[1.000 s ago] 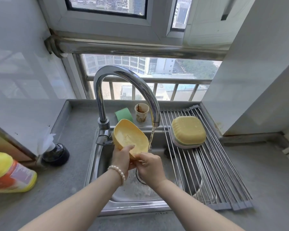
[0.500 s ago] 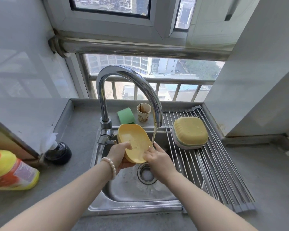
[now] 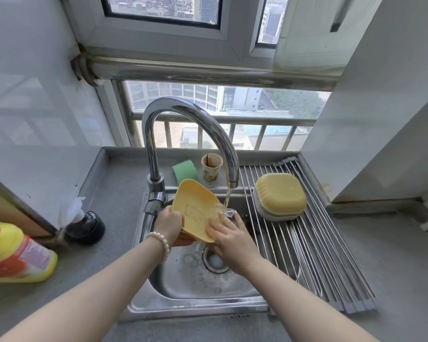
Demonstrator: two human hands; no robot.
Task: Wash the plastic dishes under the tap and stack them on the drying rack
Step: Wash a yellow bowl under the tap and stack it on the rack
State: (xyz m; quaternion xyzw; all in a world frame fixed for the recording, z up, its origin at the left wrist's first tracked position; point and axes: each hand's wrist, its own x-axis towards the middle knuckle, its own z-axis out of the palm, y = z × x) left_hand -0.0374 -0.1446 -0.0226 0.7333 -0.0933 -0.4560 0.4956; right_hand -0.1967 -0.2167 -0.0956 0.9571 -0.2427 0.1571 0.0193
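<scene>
1. The left hand [image 3: 169, 224] has its grip clamped on the left edge of a smooth yellow plastic dish [image 3: 195, 213], tilted over the steel sink [image 3: 183, 287].
2. The right hand [image 3: 229, 236] lays flat, straight fingers on the dish's inner face, in the tap [image 3: 190, 119] stream.
3. Ribbed, rounded-square dishes [image 3: 279, 196] sit stacked upside down on the metal-rod drying rack [image 3: 319, 255].

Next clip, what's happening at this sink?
A person is rinsing a yellow plastic dish under the running tap over the steel sink. The left hand grips the dish's left edge, tilting it up, while the right hand rubs its inner face with flat fingers where the water lands. A stack of dishes, yellow on top, already sits upside down on the drying rack to the right.
</scene>
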